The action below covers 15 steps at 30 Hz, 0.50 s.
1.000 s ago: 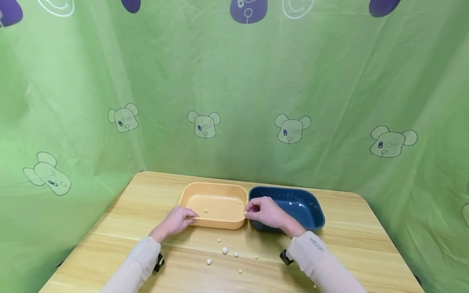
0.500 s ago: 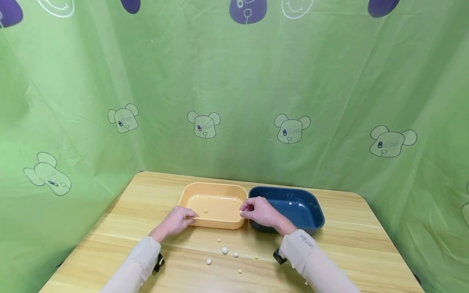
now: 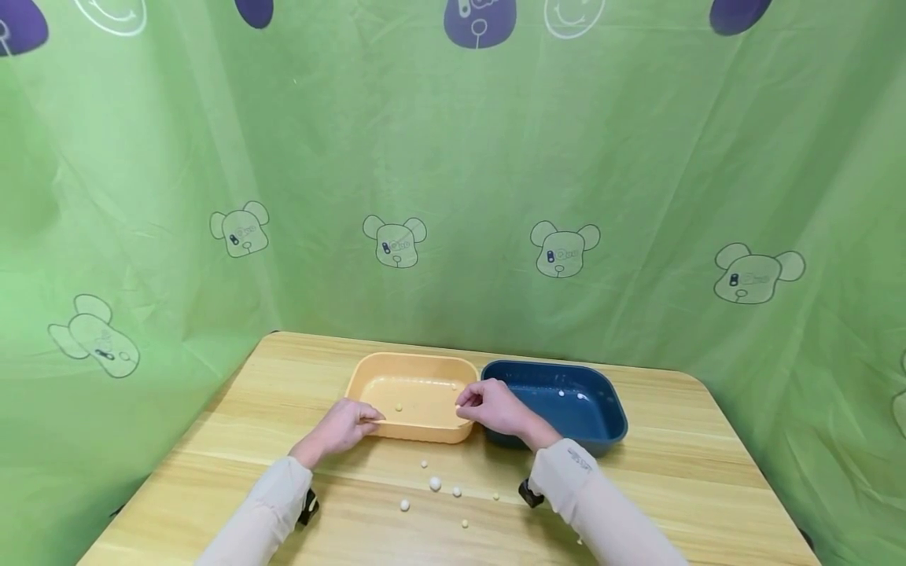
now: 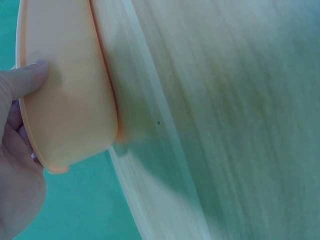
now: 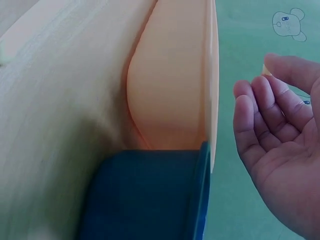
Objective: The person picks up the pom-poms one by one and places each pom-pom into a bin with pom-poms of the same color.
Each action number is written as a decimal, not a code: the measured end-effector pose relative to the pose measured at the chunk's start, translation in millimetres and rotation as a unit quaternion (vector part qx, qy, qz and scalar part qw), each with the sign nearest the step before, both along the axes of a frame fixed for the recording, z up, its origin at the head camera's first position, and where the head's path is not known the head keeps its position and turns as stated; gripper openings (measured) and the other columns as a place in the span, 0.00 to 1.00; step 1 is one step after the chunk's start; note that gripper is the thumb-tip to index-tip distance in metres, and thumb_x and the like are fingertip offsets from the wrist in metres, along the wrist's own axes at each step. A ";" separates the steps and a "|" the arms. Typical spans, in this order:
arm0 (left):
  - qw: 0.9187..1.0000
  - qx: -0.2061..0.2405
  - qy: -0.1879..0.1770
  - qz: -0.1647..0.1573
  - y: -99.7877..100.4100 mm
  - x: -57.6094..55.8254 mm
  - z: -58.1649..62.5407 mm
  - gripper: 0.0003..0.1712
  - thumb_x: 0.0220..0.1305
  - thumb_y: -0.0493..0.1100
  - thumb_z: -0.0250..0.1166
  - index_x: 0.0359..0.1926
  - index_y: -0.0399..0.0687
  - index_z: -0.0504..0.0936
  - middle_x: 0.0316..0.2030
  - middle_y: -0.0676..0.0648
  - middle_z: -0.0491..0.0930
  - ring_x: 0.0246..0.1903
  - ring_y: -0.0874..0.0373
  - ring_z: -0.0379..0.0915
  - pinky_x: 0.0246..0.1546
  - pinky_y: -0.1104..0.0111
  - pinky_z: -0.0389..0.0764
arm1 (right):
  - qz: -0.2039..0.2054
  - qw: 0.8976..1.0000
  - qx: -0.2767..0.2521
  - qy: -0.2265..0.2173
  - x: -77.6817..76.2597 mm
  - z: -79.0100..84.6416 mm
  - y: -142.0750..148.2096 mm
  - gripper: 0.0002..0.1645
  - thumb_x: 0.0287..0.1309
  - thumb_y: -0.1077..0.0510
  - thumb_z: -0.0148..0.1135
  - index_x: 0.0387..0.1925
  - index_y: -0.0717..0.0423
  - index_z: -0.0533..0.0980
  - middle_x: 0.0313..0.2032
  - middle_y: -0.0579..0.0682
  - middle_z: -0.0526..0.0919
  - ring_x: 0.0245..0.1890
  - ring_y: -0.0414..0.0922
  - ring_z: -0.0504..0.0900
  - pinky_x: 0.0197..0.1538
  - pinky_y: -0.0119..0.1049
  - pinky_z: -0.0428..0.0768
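Observation:
My left hand (image 3: 340,424) grips the near rim of the pale orange basin (image 3: 418,433), thumb outside and fingers over the edge, as the left wrist view shows. My right hand (image 3: 495,406) is over the right end of that basin. Between its thumb and forefinger it pinches a small pale yellow ball (image 5: 266,71), mostly covered by the thumb. Inside the orange basin lies a small yellow ball (image 3: 399,407), with another small ball (image 3: 454,387) near the far right corner. To the right stands the dark blue basin (image 3: 609,420), holding white balls (image 3: 561,393).
Several loose balls lie on the wooden table (image 3: 340,511) in front of the basins, among them a larger white ball (image 3: 435,483) and a small yellow ball (image 3: 465,523). Green printed cloth (image 3: 467,306) hangs behind and at both sides.
My right hand has moved left, from the gap between the two basins to over the orange basin's right end, still pinching the small ball. The left hand stays on the rim.

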<state>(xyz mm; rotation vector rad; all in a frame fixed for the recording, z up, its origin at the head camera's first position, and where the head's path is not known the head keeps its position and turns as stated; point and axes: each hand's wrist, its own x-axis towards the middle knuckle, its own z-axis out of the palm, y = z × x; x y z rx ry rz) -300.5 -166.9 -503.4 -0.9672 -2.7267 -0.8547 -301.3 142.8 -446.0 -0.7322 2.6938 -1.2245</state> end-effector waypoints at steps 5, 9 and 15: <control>1.000 0.001 0.003 0.000 -0.2 -0.8 -0.6 0.06 0.55 0.33 0.67 0.36 0.44 0.86 0.34 0.48 0.85 0.36 0.55 0.82 0.40 0.65 0.81 | 0.006 1.000 -0.001 -0.003 -1.4 -2.0 -3.3 0.03 0.53 0.62 0.66 0.30 0.58 0.81 0.26 0.43 0.80 0.28 0.39 0.76 0.34 0.31 0.77; 1.000 -0.002 -0.007 0.004 0.3 0.2 0.8 0.07 0.55 0.34 0.67 0.37 0.44 0.86 0.35 0.48 0.85 0.36 0.56 0.82 0.41 0.66 0.81 | 0.005 1.000 -0.003 -0.009 -2.3 -3.6 -5.7 0.03 0.53 0.62 0.66 0.31 0.58 0.81 0.26 0.43 0.79 0.28 0.39 0.75 0.34 0.32 0.77; 1.000 -0.002 -0.014 0.006 0.5 1.6 1.9 0.07 0.56 0.34 0.67 0.37 0.44 0.86 0.36 0.48 0.85 0.37 0.56 0.82 0.41 0.66 0.81 | 0.004 1.000 -0.006 -0.017 -4.3 -6.3 -9.4 0.05 0.54 0.62 0.65 0.32 0.60 0.81 0.26 0.43 0.79 0.29 0.40 0.75 0.34 0.32 0.77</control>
